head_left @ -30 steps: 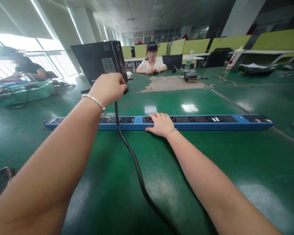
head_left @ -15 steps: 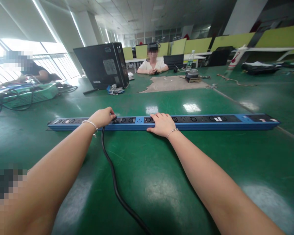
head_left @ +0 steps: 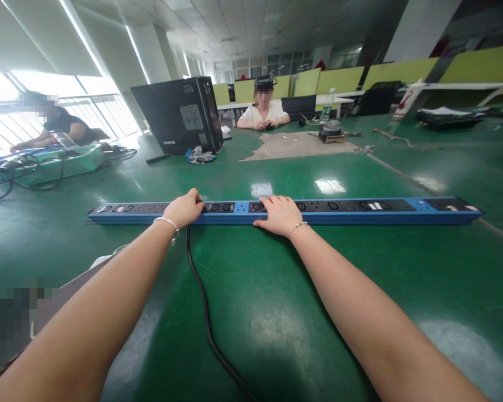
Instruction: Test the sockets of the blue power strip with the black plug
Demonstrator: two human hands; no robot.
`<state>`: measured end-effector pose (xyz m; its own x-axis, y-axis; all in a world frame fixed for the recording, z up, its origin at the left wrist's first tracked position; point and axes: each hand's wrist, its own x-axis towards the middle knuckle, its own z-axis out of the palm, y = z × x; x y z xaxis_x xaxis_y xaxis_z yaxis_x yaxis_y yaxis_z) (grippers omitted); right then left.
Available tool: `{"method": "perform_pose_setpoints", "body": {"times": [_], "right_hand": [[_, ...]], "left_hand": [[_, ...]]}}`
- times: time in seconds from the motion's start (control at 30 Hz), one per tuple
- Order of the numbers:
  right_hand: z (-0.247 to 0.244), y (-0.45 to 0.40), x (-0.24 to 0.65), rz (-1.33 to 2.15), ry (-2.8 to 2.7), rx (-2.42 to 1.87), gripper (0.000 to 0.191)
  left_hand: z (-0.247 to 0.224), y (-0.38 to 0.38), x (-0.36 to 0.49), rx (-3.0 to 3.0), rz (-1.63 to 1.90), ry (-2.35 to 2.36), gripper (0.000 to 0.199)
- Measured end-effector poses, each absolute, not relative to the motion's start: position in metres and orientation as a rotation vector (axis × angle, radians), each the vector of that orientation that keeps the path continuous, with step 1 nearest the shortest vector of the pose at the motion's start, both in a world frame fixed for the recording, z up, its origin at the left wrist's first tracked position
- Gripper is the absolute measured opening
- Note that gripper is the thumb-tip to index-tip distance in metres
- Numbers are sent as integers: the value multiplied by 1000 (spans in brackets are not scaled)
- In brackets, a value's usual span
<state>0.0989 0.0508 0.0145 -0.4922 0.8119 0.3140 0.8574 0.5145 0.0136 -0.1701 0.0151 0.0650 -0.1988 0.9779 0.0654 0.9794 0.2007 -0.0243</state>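
Observation:
A long blue power strip (head_left: 373, 216) with black socket panels lies across the green table in front of me. My left hand (head_left: 185, 207) is closed at its top face, left of the blue socket section. From under this hand a black power cord (head_left: 205, 307) runs down towards me; the plug on its end is hidden by my fingers, right at the sockets. Whether the plug is seated I cannot tell. My right hand (head_left: 281, 215) grips the strip near its middle, fingers over the top and thumb along the front side.
A black computer case (head_left: 176, 114) stands behind the strip at left, with gloves (head_left: 200, 155) beside it. Further left is a green basket (head_left: 62, 164) with cables. A person (head_left: 263, 111) sits opposite; another (head_left: 62, 123) is at far left. A bottle (head_left: 327, 106) stands at the back.
My left hand has tipped forward and slid slightly right over the plug, which was partly visible before. My right hand stays on the strip. The view has shifted a little.

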Motion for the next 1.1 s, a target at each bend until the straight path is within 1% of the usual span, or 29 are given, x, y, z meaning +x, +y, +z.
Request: {"method": "perform_pose_setpoints", "body": {"times": [0.47,0.57,0.7,0.8,1.1], "right_hand": [[14,50,100,-247,-2476,-1397,76],[13,50,101,-250,-2468,-1387,75],[13,51,100,-248,-2464,-1377,75],[13,51,100,-241,-2467,-1381,75],[14,50,100,-240,-2472,-1379,76]], "left_hand": [[65,11,-167,-1953,-28,-2378,33],[80,9,-165,-1927,-91,-2379,32],[115,7,-151,-1844,-347,-2325,33],[125,11,-131,-1987,-342,-2290,29],[78,39,-84,-2182,-303,-2298,24]]}}
